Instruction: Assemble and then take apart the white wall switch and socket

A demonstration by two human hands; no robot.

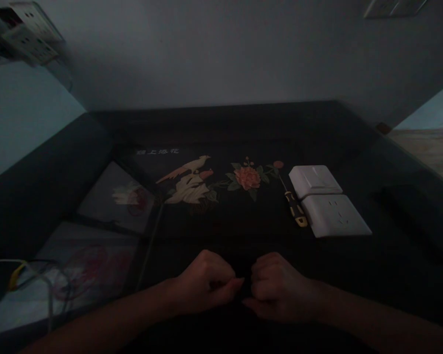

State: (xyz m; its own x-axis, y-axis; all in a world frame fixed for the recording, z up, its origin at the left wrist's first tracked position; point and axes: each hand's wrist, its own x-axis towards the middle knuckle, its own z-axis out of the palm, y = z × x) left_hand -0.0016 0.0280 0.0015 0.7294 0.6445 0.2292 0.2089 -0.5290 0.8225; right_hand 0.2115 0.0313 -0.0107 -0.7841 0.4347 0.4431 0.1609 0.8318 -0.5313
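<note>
My left hand (210, 280) is curled into a loose fist, low and central over the dark tabletop (214, 231). Facing it across a small gap, my right hand (275, 287) is closed too, with its thumb pointing left. Nothing shows in either hand. Beyond my right hand lies a screwdriver (295, 209) with a black and yellow handle, its shaft pointing away from me. Against its right side are two white wall-mount electrical boxes: a switch box (315, 179) at the back and a socket box (335, 216) in front.
A bird-and-peony picture (192, 179) decorates the glossy tabletop. Cables (25, 268) hang at the left edge. A power strip (29, 44) is at the upper left, and a wall plate (393, 7) at the upper right. A dark flat object (417, 216) lies on the right.
</note>
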